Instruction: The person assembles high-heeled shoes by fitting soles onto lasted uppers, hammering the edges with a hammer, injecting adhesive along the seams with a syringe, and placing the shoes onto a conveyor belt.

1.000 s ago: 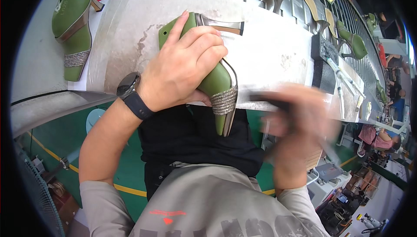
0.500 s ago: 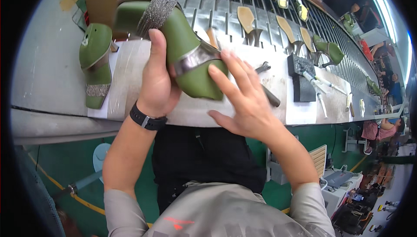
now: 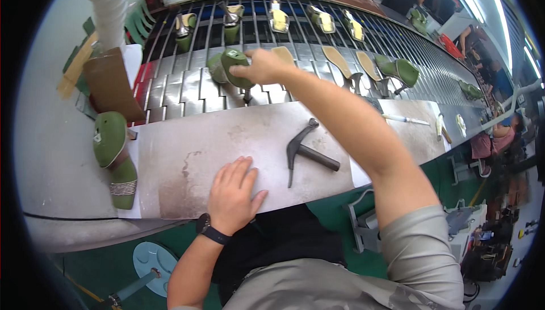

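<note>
My right arm reaches out over the slatted conveyor (image 3: 181, 91). There my right hand (image 3: 264, 67) grips a green shoe last (image 3: 234, 60) fitted with straps, by its upper end; a dark heel shows beneath it. My left hand (image 3: 231, 193) lies flat on the pale work sheet (image 3: 255, 134) near the front edge, fingers stretched and holding nothing. To its right rests a hammer (image 3: 319, 158) with a curved dark head. Another green shoe last (image 3: 112, 137), with a glittery strap, lies at the left end of the sheet.
Tan insoles with heels (image 3: 336, 60) lie on the conveyor right of the held last, and another green last (image 3: 402, 71) is beyond them. Several part-made shoes (image 3: 278, 19) line the far side. A brown board (image 3: 115, 83) stands at left, below a white hose (image 3: 108, 9).
The strapped green last has gone from between both hands over the sheet to the conveyor in my right hand. My left hand has let go and come down onto the sheet.
</note>
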Motion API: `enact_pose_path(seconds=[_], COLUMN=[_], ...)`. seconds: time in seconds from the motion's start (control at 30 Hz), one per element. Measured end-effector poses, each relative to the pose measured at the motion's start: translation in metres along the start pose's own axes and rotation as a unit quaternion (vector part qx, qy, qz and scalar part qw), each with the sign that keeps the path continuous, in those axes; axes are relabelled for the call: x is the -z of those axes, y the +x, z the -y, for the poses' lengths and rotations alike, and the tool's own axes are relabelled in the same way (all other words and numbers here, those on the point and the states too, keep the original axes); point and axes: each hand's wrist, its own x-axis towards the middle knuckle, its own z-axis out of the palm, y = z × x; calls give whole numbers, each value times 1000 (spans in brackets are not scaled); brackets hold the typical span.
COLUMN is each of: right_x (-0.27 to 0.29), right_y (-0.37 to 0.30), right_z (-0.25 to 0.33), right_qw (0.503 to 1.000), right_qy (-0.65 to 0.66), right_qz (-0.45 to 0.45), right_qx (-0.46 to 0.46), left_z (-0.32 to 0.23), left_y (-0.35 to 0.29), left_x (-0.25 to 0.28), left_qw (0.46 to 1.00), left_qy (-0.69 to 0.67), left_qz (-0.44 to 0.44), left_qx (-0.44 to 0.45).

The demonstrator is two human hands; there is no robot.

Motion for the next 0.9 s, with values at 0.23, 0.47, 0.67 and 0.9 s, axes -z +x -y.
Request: enact_pose_path(seconds=[0.23, 0.47, 0.67, 0.9], right_x=[154, 149, 154, 204], right_y=[3, -54, -10, 97], right_z=[-183, -341, -437, -474], right_qw=[926, 844, 909, 893], right_qy=[-371, -412, -294, -242], right_qz=[61, 248, -157, -249], right_qx=[-30, -238, -251, -287], left_z=[0, 1, 17, 4], left_y=[4, 9, -9, 15], left_x=[0, 2, -9, 5], left_qw=[1000, 996, 992, 986], left_qy=[-5, 22, 56, 13], left_qz=[6, 63, 87, 97], left_qx=[21, 53, 71, 137])
